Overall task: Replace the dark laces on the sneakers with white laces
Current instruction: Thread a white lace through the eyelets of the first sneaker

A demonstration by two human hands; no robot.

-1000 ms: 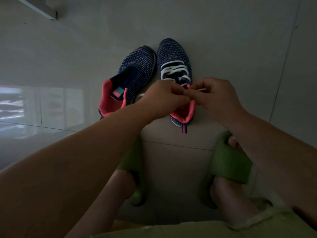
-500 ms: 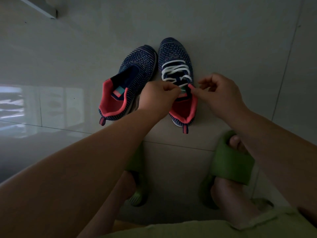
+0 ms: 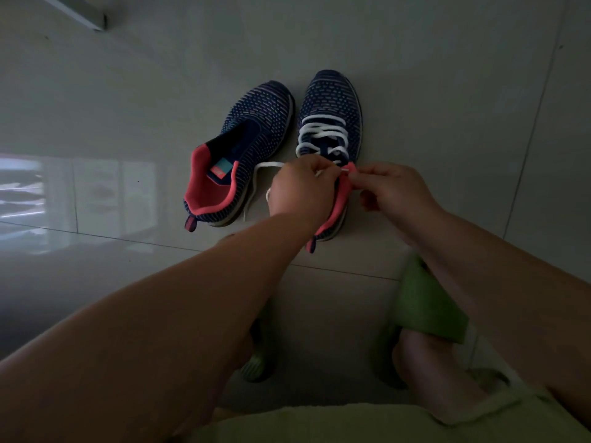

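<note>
Two dark blue knit sneakers with pink collars stand side by side on the floor. The left sneaker (image 3: 256, 129) has no lace in it. The right sneaker (image 3: 332, 103) carries a white lace (image 3: 323, 131) crossed through its eyelets. My left hand (image 3: 299, 190) hovers over that shoe's collar and pinches a strand of the white lace. My right hand (image 3: 393, 193) pinches the lace end just beside it, at the pink tongue. A loose white strand (image 3: 259, 177) loops out to the left between the shoes.
The shoes rest on a glossy grey tiled floor (image 3: 447, 123). My feet in green slippers (image 3: 428, 305) are planted close in front of the shoes. A pale bar or frame edge (image 3: 80, 14) lies at the top left.
My hands drew apart, then came back together at the top of the right sneaker. The loose white strand now trails out to the left between the shoes.
</note>
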